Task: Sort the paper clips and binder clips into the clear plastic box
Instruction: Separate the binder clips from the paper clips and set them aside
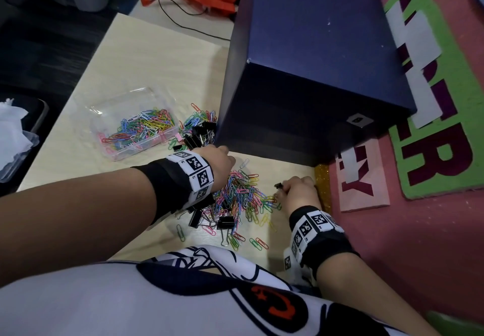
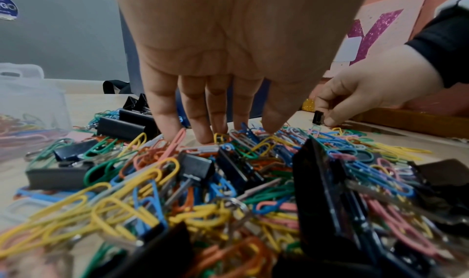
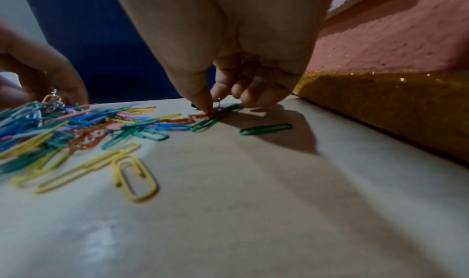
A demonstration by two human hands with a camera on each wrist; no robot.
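- While your right hand pinched a small binder clip at the pile's right fringe, your thumb tip also pressed on an orange paper clip; you did best to lift the black clip alone, so no wire came up tangled with it.
- Your left hand was relaxed and held nothing, its straight fingers resting tips-down on the pile's far edge; from there it could have steadied the heap as you pulled.
- I judged a slow, straight lift safest; the right wrist view was too dark to show whether a clip was hooked on the binder clip's handle.
- Your box lay well apart to the left, already holding coloured paper clips, with more binder clips stacked just beside its right wall.
- You had a dark blue carton standing close behind the pile, and a glittery gold strip walling the table's right edge beside your right hand.
- Open room lay leftward over bare table toward the box, though your left forearm crossed that path.
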